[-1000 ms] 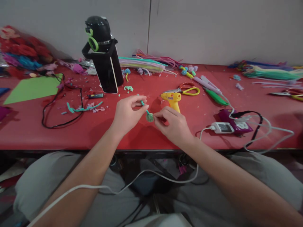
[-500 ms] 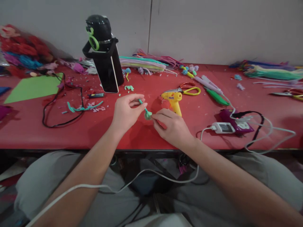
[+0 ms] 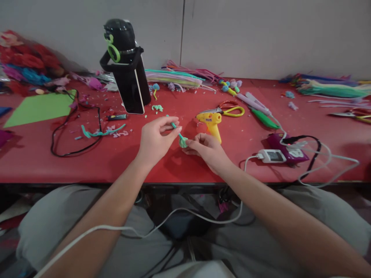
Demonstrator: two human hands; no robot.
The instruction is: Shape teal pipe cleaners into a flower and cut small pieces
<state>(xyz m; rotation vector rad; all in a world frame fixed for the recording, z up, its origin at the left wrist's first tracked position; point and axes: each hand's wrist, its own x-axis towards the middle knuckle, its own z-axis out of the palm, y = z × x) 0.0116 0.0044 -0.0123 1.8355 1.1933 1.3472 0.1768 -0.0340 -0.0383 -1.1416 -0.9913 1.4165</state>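
Between my two hands, above the red table [image 3: 116, 170], is a small green flower-like piece [image 3: 182, 142] with a thin green stem. My left hand [image 3: 158, 139] pinches the stem between thumb and fingers. The thumb and index finger of my right hand [image 3: 205, 148] close on the right edge of the green head. Just behind my right hand lies a yellow glue gun [image 3: 213, 121]. Scissors with red and yellow handles [image 3: 232, 110] rest behind the glue gun.
A black bottle [image 3: 127, 73] stands at the back left. Fuzzy stems [image 3: 176, 79] lie along the wall. At the right are a purple power block [image 3: 294, 150] and a white adapter [image 3: 272, 156] with cables. A black cord [image 3: 65, 154] loops at left.
My right hand has shifted its grip, its thumb now over the near side of the green head. The green piece has moved slightly down and to the right.
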